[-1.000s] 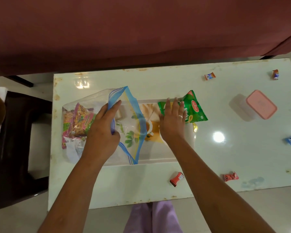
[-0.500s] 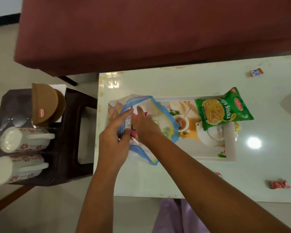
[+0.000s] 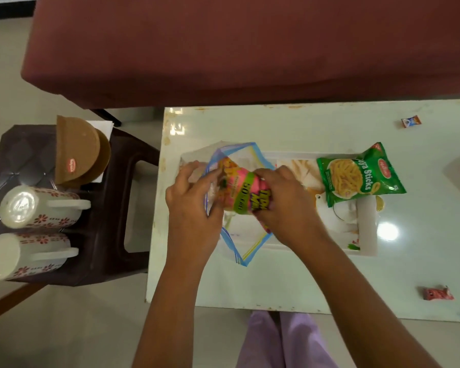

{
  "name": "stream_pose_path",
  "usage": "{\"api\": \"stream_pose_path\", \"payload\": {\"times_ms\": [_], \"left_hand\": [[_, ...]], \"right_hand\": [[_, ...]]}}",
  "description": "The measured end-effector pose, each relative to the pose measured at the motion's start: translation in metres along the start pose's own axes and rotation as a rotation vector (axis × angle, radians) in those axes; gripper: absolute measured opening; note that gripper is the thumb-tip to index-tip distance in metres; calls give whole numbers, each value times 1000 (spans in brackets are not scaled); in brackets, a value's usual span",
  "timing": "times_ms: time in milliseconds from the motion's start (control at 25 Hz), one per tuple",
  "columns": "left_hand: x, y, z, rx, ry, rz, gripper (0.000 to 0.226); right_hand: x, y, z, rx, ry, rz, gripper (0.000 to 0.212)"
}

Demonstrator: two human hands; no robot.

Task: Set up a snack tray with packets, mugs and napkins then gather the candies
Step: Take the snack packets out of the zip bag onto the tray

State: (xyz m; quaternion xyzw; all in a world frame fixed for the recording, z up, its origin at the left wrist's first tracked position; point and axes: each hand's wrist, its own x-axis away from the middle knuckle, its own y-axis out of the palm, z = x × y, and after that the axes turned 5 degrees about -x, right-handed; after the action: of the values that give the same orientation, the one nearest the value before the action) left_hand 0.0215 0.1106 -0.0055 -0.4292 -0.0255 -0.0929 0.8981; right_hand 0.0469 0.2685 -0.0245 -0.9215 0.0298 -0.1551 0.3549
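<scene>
Maroon upholstered seat (image 3: pixel 250 49) fills the far side; white glossy bench (image 3: pixel 303 282) runs before it, chipped along its edges; dark brown stool (image 3: pixel 112 235) stands just beside the bench's left end; lavender trousers (image 3: pixel 290 341) show at the near edge; white printed tray (image 3: pixel 367 243) lies mid-bench, teapot picture on its face; clear zip bag (image 3: pixel 250 245) with a blue-edged mouth rests over the tray's left part, mouth gaping toward the right; left grip (image 3: pixel 194 200) grasps the bag at its rim, fingers curled on the plastic; right grip (image 3: pixel 282 203) is clenched round the pink snack packet (image 3: pixel 239 195), which sits in the bag's mouth, left end within the blue rim, right end under the fingers; green Soya Sticks packet (image 3: pixel 356 173) lies flat on the tray's far right corner, overhanging the rim; two white mugs with a red flower print, far mug (image 3: pixel 40 205) and near mug (image 3: pixel 24 256), are on the stool, handles pointing toward the bench, upright or tipped I cannot tell; brown round pieces (image 3: pixel 77 152) are stacked behind them on white paper; red candy (image 3: pixel 437 293) near the bench's front right; orange-and-white candy (image 3: pixel 410 121) at the far right; gold candy (image 3: pixel 379 204) touching the tray's right rim
</scene>
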Motion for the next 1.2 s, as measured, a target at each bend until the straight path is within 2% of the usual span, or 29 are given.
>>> {"api": "stream_pose_path", "payload": {"times_ms": [120, 280, 360, 440, 520, 600, 720, 800, 1000, 1080, 1200], "left_hand": [[0, 12, 27, -4, 61, -46, 49], [1, 31, 72, 155, 118, -222, 65], [4, 45, 96, 349, 109, -368, 52], [9, 64, 114, 575, -28, -478, 37], [12, 88, 123, 731, -206, -488, 30], [14, 112, 125, 801, -311, -504, 29], [21, 158, 120, 825, -443, -557, 30], [27, 189, 109, 778, -531, -601, 36], [36, 250, 79, 602, -744, -563, 48], [39, 265, 74, 555, -770, -521, 49], [39, 279, 70, 573, -754, -489, 38]], "right_hand": [[31, -58, 17, -134, -9, 74, 65], [47, -96, 45, -330, 83, 31, 69], [55, -108, 61, -413, 97, 37, 72], [64, -121, 77, -609, 119, 30, 85], [76, -132, 95, -963, 176, 1, 101], [81, -133, 110, -1194, 292, 22, 87], [81, -122, 142, -1139, 442, 122, 46], [79, -111, 167, -1033, 543, 180, 30], [77, -78, 223, -890, 724, 229, 24], [76, -67, 235, -855, 756, 245, 24], [71, -66, 240, -845, 736, 267, 32]]}}
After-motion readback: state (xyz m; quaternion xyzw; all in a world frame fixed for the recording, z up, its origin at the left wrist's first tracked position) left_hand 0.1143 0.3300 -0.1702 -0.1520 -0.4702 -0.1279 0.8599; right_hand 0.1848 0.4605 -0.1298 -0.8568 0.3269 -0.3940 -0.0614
